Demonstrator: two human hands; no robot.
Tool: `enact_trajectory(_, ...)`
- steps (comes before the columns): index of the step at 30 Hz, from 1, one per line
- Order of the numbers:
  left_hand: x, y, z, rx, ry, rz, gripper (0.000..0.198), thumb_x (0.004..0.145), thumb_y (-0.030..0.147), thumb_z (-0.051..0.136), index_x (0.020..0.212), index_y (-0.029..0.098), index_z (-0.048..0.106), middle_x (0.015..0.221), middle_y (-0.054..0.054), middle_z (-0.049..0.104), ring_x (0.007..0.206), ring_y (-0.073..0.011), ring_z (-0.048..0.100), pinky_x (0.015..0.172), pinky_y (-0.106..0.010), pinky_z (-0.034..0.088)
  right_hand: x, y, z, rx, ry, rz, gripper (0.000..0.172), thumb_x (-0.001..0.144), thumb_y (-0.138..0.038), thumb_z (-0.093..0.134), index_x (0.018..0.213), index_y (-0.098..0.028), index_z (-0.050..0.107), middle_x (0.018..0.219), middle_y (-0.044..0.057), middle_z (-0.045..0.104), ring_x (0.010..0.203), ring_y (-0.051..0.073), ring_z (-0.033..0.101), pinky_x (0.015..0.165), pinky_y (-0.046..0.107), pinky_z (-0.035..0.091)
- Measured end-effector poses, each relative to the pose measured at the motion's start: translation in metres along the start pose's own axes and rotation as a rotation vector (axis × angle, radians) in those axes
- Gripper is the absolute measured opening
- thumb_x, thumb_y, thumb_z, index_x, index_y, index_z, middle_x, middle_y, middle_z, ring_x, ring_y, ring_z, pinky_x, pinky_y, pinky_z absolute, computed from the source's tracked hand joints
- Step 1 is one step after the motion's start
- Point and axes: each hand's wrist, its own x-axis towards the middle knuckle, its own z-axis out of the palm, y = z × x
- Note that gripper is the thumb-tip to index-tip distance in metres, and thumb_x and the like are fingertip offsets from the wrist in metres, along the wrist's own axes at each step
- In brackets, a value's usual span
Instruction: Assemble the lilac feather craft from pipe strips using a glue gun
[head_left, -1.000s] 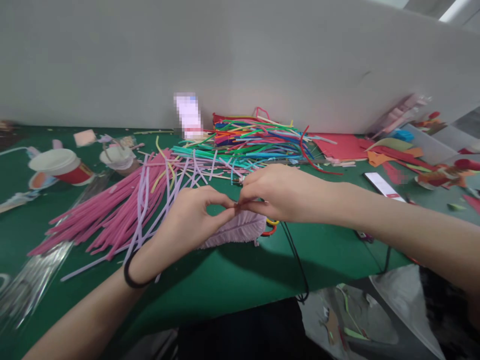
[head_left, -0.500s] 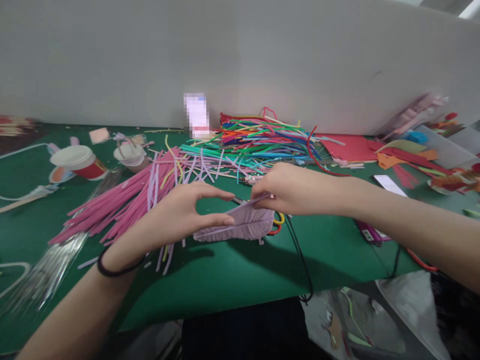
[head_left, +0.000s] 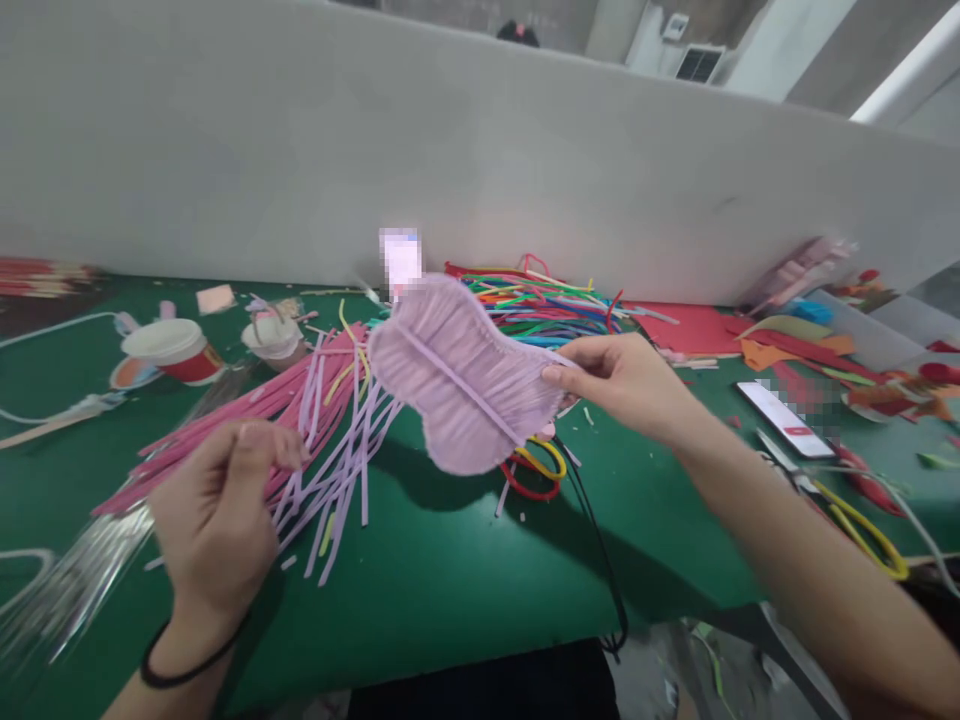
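My right hand [head_left: 630, 385] is closed on the edge of a lilac pleated leaf-shaped piece [head_left: 457, 375] with a stem down its middle. It holds the piece up above the green table [head_left: 450, 580]. My left hand [head_left: 217, 520] hovers low on the left with its back towards me. The fingers are curled against the thumb and the palm is hidden. It is near loose lilac strips [head_left: 341, 470] and a bundle of pink pipe cleaners [head_left: 225, 430]. Under the raised piece lie red and yellow loops [head_left: 536, 465], perhaps scissor handles.
A heap of many-coloured pipe cleaners [head_left: 540, 300] lies by the grey partition [head_left: 525, 170]. At the left stands a paper cup [head_left: 169, 350]. On the right are red paper [head_left: 697, 325], a phone [head_left: 776, 415] and yellow-handled scissors [head_left: 855, 515]. A black cable [head_left: 600, 540] runs to the near edge.
The hands have parted. My right hand lifted the lilac piece off the table and turned its face towards me. My left hand let go and drew back down to the left.
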Motion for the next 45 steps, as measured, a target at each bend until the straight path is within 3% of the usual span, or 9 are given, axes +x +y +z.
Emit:
enact_trajectory(5,0.019,-0.001,0.019,-0.242,-0.031,-0.103,0.057,0.073,0.071,0.07,0.106,0.025,0.074,0.09,-0.006,0.08,0.107,-0.0305,0.07,0.086,-0.04,0.059,-0.017,0.019,0.054,0.439,0.286,0.075,0.032,0.078,-0.052,0.074,0.088,-0.022,0.076,0.08,0.002,0.075,0.066,0.017,0.068,0.058,0.029,0.056)
enact_trajectory(9,0.028,-0.015,0.023,-0.658,-0.172,-0.295,0.071,0.067,0.08,0.068,0.11,0.025,0.073,0.098,-0.008,0.08,0.109,-0.0334,0.07,0.087,-0.041,0.06,-0.018,0.028,0.091,0.573,0.235,0.121,0.031,0.076,-0.052,0.076,0.088,-0.024,0.077,0.086,0.003,0.076,0.075,0.019,0.07,0.069,0.032,0.061)
enact_trajectory(11,0.031,-0.021,0.027,-0.782,-0.178,-0.409,0.063,0.069,0.064,0.079,0.116,0.025,0.07,0.105,-0.008,0.079,0.109,-0.0328,0.071,0.088,-0.04,0.06,-0.016,0.031,0.097,0.578,0.156,0.146,0.032,0.075,-0.052,0.076,0.088,-0.023,0.077,0.085,0.003,0.076,0.075,0.019,0.071,0.07,0.033,0.061)
enact_trajectory(15,0.035,-0.026,0.037,-0.819,-0.165,-0.506,0.053,0.071,0.035,0.087,0.119,0.023,0.069,0.113,-0.008,0.078,0.101,-0.0292,0.074,0.087,-0.037,0.062,-0.011,0.037,0.088,0.479,0.021,0.142,0.034,0.074,-0.046,0.08,0.098,-0.023,0.078,0.097,0.004,0.078,0.088,0.021,0.073,0.084,0.035,0.059)
enact_trajectory(20,0.031,-0.029,0.043,-0.786,-0.174,-0.555,0.042,0.076,0.031,0.083,0.116,0.022,0.072,0.111,-0.007,0.078,0.098,-0.0276,0.075,0.096,-0.042,0.059,-0.005,0.037,0.076,0.425,0.171,0.121,0.033,0.077,-0.05,0.077,0.096,-0.023,0.079,0.098,0.006,0.079,0.09,0.021,0.073,0.08,0.034,0.057)
enact_trajectory(25,0.027,-0.029,0.044,-0.776,-0.217,-0.554,0.035,0.081,0.028,0.08,0.115,0.024,0.073,0.121,-0.004,0.075,0.103,-0.0247,0.074,0.098,-0.039,0.057,0.0,0.036,0.082,0.344,0.185,0.087,0.023,0.074,-0.044,0.08,0.084,-0.024,0.08,0.086,0.004,0.079,0.08,0.019,0.072,0.074,0.032,0.057)
enact_trajectory(31,0.024,-0.025,0.045,-0.784,-0.213,-0.588,0.039,0.078,0.031,0.082,0.115,0.022,0.072,0.113,-0.003,0.078,0.099,-0.0248,0.075,0.093,-0.038,0.06,0.0,0.039,0.085,0.288,0.158,0.083,0.023,0.075,-0.044,0.078,0.081,-0.022,0.079,0.085,0.005,0.079,0.075,0.018,0.07,0.07,0.032,0.055)
enact_trajectory(39,0.022,-0.028,0.046,-0.755,-0.206,-0.562,0.047,0.079,0.029,0.082,0.124,0.025,0.068,0.107,-0.002,0.08,0.098,-0.0246,0.075,0.1,-0.041,0.056,0.003,0.045,0.087,0.419,0.081,0.088,0.017,0.074,-0.038,0.081,0.079,-0.022,0.078,0.079,0.002,0.076,0.072,0.015,0.065,0.07,0.029,0.051)
enact_trajectory(45,0.022,-0.027,0.044,-0.789,-0.222,-0.595,0.041,0.079,0.027,0.082,0.118,0.022,0.071,0.107,-0.003,0.079,0.101,-0.0244,0.075,0.1,-0.04,0.057,0.004,0.048,0.088,0.721,-0.086,0.204,0.018,0.066,-0.033,0.088,0.074,-0.021,0.076,0.07,-0.002,0.071,0.065,0.009,0.06,0.064,0.023,0.046)
